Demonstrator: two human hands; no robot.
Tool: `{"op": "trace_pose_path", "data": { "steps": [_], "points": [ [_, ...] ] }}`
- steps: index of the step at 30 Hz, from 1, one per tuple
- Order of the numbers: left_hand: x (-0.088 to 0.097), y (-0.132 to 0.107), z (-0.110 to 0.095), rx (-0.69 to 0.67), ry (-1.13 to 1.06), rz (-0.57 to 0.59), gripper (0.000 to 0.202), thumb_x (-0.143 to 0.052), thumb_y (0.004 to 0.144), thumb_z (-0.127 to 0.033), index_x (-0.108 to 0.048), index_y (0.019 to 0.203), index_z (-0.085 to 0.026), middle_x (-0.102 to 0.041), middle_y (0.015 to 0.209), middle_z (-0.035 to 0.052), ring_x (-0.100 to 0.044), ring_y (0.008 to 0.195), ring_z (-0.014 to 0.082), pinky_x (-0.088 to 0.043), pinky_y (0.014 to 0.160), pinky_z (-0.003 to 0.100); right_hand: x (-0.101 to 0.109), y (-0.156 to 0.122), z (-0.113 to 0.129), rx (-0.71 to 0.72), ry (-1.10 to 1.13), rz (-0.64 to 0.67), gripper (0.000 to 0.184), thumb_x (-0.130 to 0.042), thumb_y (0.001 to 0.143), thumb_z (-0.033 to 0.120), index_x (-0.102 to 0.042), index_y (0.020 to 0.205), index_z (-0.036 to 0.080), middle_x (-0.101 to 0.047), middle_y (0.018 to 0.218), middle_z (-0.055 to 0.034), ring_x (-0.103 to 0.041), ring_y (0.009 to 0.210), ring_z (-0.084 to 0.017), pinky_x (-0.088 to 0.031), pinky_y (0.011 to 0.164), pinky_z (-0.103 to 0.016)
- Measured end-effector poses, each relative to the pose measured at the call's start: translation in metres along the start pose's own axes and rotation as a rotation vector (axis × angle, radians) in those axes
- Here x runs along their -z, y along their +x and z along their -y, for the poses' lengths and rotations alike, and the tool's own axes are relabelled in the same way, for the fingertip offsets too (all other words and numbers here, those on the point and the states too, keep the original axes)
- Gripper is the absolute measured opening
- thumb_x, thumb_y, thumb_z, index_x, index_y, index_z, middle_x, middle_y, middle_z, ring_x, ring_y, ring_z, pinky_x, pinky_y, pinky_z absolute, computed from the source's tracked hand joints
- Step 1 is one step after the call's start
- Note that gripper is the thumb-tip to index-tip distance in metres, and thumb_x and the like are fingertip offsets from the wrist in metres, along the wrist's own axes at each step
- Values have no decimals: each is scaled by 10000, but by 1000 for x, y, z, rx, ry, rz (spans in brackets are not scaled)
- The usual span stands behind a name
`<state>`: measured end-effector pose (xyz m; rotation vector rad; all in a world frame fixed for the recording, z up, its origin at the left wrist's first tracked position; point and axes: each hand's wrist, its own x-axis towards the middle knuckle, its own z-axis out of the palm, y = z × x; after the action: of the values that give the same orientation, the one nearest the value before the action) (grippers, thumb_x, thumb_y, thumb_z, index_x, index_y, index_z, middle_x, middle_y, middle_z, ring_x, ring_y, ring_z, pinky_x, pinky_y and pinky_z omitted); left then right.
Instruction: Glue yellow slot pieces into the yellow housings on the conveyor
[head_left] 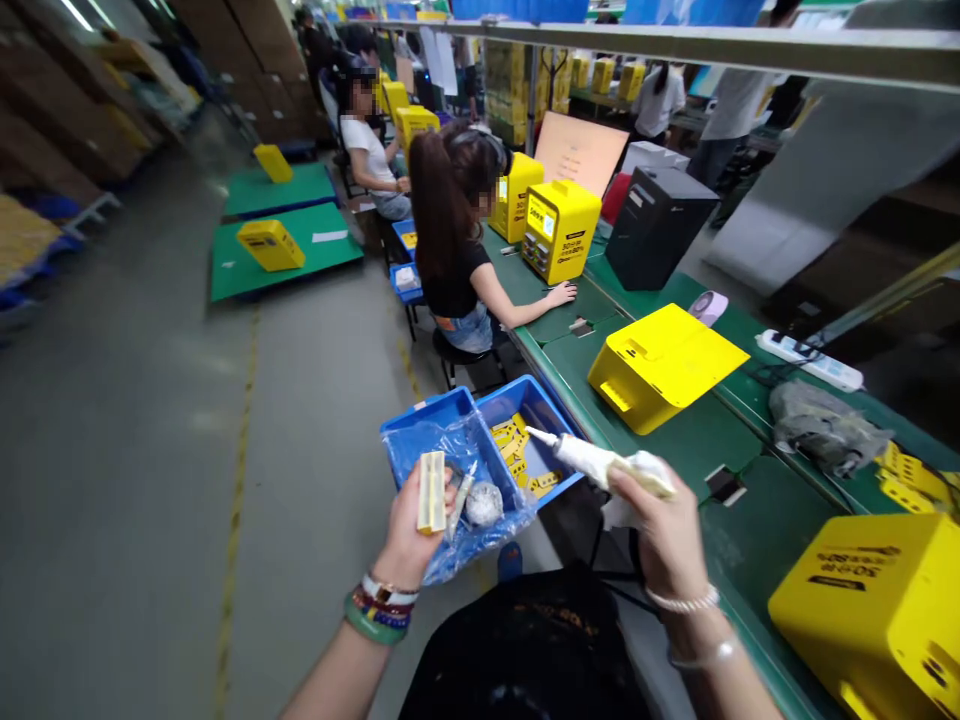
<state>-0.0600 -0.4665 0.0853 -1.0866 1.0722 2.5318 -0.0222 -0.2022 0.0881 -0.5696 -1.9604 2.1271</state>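
My left hand (409,520) holds a narrow cream-yellow plastic strip (432,492) upright between thumb and fingers. My right hand (664,525) grips a white squeeze tube of glue (592,462), partly wrapped in white cloth, with its nozzle pointing left. The two hands are apart, above a blue plastic crate (525,405) lined with clear plastic bag (457,450). Inside lie several small yellow parts (514,448), a thin pen-like tube (461,503) and a crumpled silver foil ball (484,503).
A yellow machine housing (664,365) lies on the green workbench (675,470), with another at the lower right. A seated co-worker (454,250) rests a hand on the bench. Yellow machines, a black box, a power strip and a grey floor aisle surround me.
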Motion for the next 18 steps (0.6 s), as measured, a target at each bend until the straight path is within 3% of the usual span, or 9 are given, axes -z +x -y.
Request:
{"op": "trace_pose_path", "data": {
  "steps": [1,3,6,8,12,18],
  "points": [
    [10,0,-8,-29,-8,-28,263,-330,975,-210,-527,813,-148,-554,587,-8,-464,374,74,-342,322,148,-11,9,-29,-158,81,36,346,-786,691,295,-667,968,126,-708,821,-56,-644,685,-189,-514,599,-280],
    [29,-3,-18,-75,-15,-79,261,-320,972,-188,-531,826,-146,-548,583,-10,-462,376,75,-347,322,146,-35,20,-89,-390,67,-43,403,-813,630,265,-652,973,127,-708,760,-20,-646,644,-179,-517,593,-276],
    [52,-11,-20,-107,-31,-143,229,-332,954,-148,-544,867,-142,-552,592,-8,-469,379,81,-352,319,149,-71,20,-166,-544,-50,-18,200,-761,725,223,-643,847,118,-680,725,7,-633,623,-137,-528,618,-273],
    [62,-16,-16,-111,-48,-172,209,-346,941,-128,-545,883,-141,-554,604,-7,-470,381,83,-356,319,154,-87,14,-202,-628,-143,13,150,-676,844,265,-633,849,121,-668,782,10,-634,665,-121,-541,644,-280],
    [76,-25,-6,-79,-90,-193,180,-362,928,-121,-537,889,-140,-544,629,-7,-455,391,78,-357,325,157,-101,7,-243,-721,-295,89,202,-611,903,320,-633,979,134,-666,960,-27,-649,820,-157,-559,726,-329],
    [80,-27,1,-63,-90,-242,150,-396,909,-120,-534,852,-143,-545,645,0,-461,407,77,-360,334,160,-98,15,-269,-763,-351,140,221,-616,898,338,-636,1000,143,-665,1024,-43,-647,900,-178,-551,794,-369]
  ]
}}
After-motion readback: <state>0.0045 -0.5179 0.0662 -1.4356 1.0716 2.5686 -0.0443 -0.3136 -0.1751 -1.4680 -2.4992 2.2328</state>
